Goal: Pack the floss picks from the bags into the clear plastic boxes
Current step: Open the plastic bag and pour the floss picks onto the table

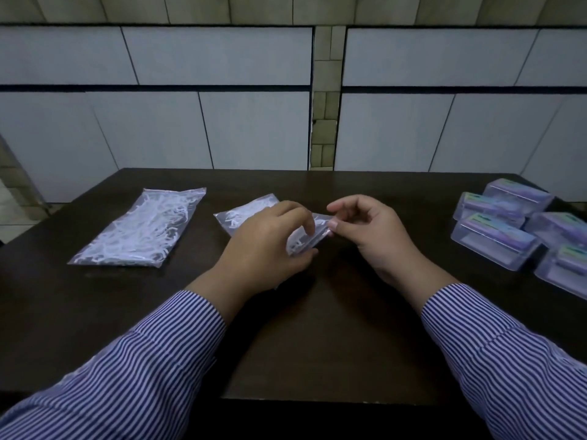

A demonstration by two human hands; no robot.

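Head view: both hands pinching bag mid-table

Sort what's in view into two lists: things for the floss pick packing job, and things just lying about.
For the job:
- small bag, held by left hand and right hand
- full bag
- clear boxes

Lying about:
- nothing loose; only the dark table and the tiled wall

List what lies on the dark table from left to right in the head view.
Large clear bag of white floss picks → smaller clear bag of floss picks, held by left hand → right hand → cluster of clear plastic boxes.
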